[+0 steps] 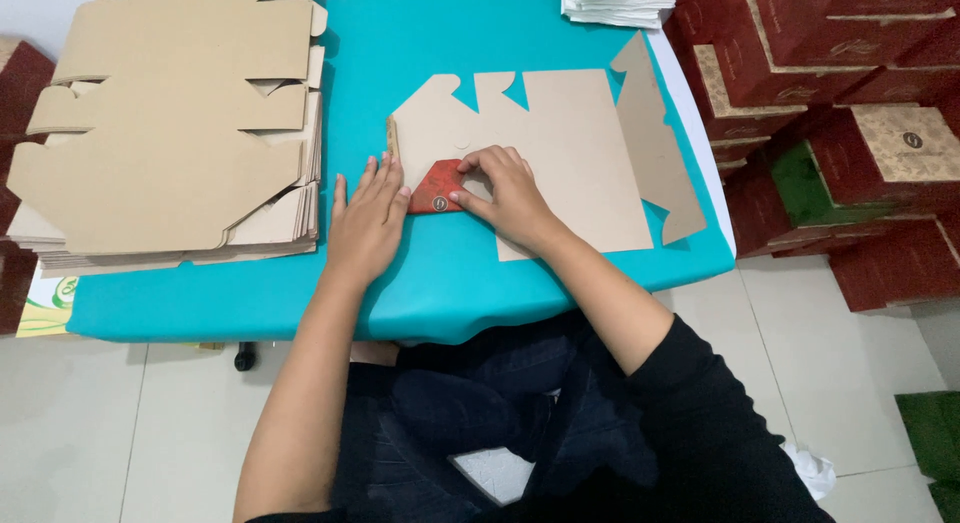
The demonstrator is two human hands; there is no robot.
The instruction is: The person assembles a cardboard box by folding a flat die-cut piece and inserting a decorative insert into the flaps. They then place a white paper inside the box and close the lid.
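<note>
A flat die-cut cardboard box blank [560, 143] lies brown side up on the teal table [420, 273]. One of its flaps [437, 188] is folded over near the front edge, showing its red printed side. My left hand [367, 220] lies flat, fingers apart, on the table and the blank's left end, fingertips at the folded flap. My right hand [508, 191] presses down on the blank just right of the red flap, fingers curled over the fold. Neither hand lifts anything.
A tall stack of flat brown box blanks [170, 133] fills the table's left side. White folded sheets [615, 3] sit at the far edge. Assembled red boxes [850, 113] are piled right of the table, one green [800, 183] among them. The floor is pale tile.
</note>
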